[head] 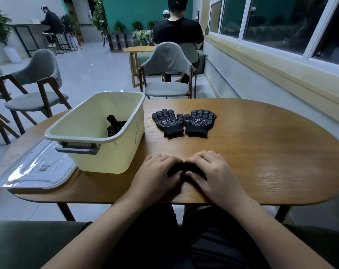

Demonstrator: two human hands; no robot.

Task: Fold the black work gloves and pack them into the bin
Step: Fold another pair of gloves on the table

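Note:
A pair of black work gloves with white grip dots (184,122) lies flat, side by side, in the middle of the wooden table (261,152). A pale yellow bin (83,125) stands at the left, with a folded black glove bundle (114,126) inside against its right wall. Near the front edge, my left hand (157,171) and my right hand (209,171) lie side by side on a small black glove bundle (186,168). Fingers arch over it and thumbs tuck against its near side. Most of that bundle is hidden under my hands.
A clear plastic lid (34,167) lies at the table's left edge beside the bin. A grey chair (166,74) stands behind the table, other chairs at the left. A person sits with their back turned further off. A window wall runs along the right.

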